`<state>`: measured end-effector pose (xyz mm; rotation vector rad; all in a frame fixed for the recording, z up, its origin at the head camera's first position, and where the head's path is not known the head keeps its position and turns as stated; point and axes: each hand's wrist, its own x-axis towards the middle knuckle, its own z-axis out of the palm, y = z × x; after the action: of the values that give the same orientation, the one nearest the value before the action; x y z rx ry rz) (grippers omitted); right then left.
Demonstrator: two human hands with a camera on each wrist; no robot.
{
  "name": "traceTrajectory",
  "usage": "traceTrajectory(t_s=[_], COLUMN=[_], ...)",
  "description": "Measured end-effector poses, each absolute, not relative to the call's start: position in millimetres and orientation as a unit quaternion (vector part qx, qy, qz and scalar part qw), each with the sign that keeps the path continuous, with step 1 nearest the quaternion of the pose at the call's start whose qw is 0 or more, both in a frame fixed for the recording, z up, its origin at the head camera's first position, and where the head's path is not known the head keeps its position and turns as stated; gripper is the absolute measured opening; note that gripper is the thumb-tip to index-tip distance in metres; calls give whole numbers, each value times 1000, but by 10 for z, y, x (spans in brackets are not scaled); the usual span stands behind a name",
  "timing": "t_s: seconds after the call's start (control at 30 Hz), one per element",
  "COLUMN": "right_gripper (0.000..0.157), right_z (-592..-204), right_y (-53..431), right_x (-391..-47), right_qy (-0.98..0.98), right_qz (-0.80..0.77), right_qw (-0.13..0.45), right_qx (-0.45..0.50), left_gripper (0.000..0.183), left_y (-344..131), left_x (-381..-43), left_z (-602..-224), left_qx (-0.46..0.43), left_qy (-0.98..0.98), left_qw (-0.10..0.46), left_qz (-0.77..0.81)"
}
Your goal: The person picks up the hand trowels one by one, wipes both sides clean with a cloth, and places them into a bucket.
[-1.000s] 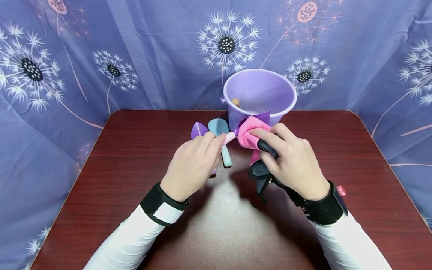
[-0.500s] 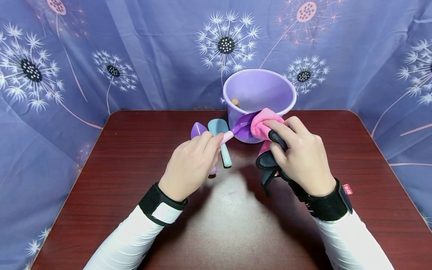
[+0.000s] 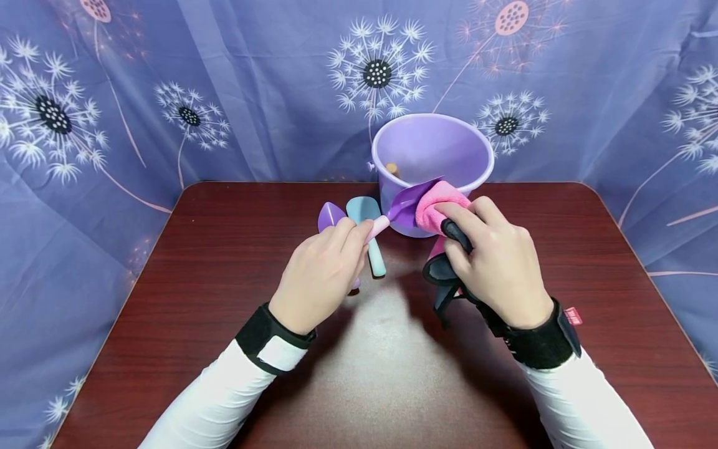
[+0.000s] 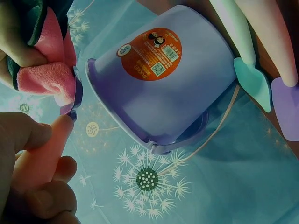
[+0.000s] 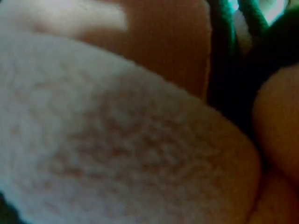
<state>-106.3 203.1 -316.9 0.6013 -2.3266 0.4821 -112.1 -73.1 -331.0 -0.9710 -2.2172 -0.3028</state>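
In the head view my left hand [image 3: 316, 277] grips the pale pink handle of a small purple toy shovel [image 3: 405, 204]. Its blade points up and to the right, in front of a lilac bucket [image 3: 412, 229]. A pink towel cloth [image 3: 440, 201] with dark trim is bunched in my right hand [image 3: 496, 265] and lies against the blade, hiding its right part. Fingers curl round the shovel handle [image 4: 44, 158] in the left wrist view, the cloth [image 4: 46, 81] touching the blade above. Cloth [image 5: 117, 140], dim and blurred, fills most of the right wrist view.
A teal shovel [image 3: 363, 211] with a mint handle lies left of the bucket. Beside it is another purple shovel [image 3: 330, 216], partly under my left hand. A tan object [image 3: 392, 169] sits inside the bucket. Patterned blue fabric [image 3: 269, 93] hangs behind the brown table [image 3: 224, 249].
My right hand has moved the cloth right and slightly up along the blade, uncovering more purple, then barely shifted. The left hand still grips the handle in nearly the same place.
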Motion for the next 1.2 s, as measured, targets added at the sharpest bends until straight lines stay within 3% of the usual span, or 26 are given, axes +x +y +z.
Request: traceTrajectory(t_s=[0.83,1.2], right_gripper=[40,39], right_z=[-3178,-3171], right_y=[1875,1880], right_x=[-1007,-1022], right_qy=[-867,-867], right_qz=[275,267], right_qw=[272,273], right_qx=[313,319], left_gripper=[32,29], left_y=[-699,-740], left_x=[-1107,-1124], left_z=[-3311,-3297], left_qx=[-368,-371], left_qy=[-859,-852], left_qw=[342,352], left_qz=[-99,-116])
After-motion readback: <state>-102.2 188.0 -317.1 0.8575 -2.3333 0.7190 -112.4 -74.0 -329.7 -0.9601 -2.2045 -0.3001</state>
